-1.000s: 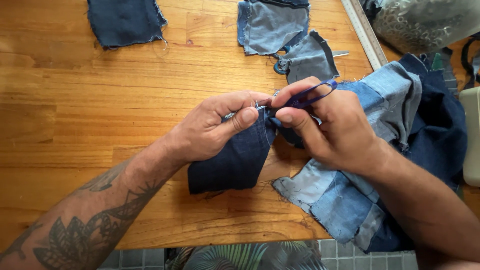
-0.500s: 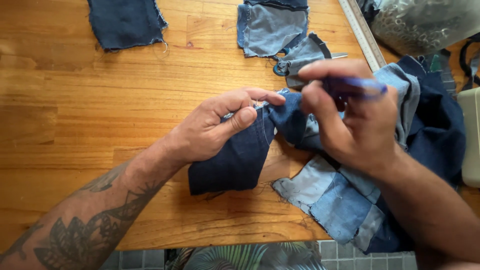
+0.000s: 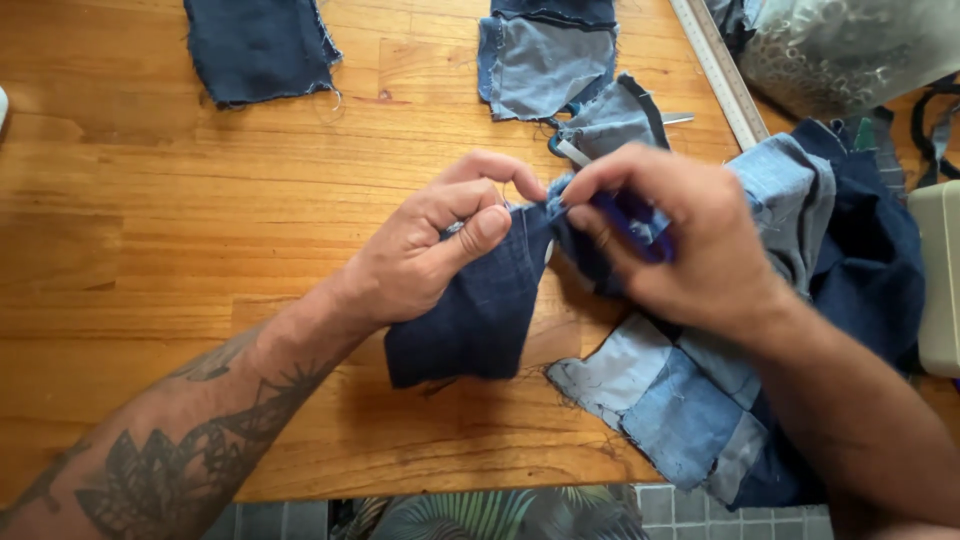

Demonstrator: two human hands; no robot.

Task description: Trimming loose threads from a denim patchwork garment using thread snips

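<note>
You work over a wooden table (image 3: 200, 200) with a warm, varnished grain; its near edge gives way to grey floor tiles (image 3: 690, 505) and a leaf-patterned fabric (image 3: 480, 518) below. A metal ruler (image 3: 718, 68) lies diagonally at the upper right, beside a translucent bag (image 3: 850, 45) whose contents cannot be identified. A pale plastic box (image 3: 940, 280) sits at the right edge, its inside out of sight.

Your left hand (image 3: 430, 250) pinches the upper corner of a dark navy denim piece (image 3: 470, 320) between thumb and forefinger. The piece hangs from that pinch, long axis running down and slightly left, lower edge resting on the table. Your right hand (image 3: 680, 235) is closed around a blue-handled tool (image 3: 630, 215), its tip at the seam where the navy piece meets the patchwork denim panel (image 3: 680, 390). Loose denim scraps (image 3: 255, 45) lie well apart at the top.
</note>
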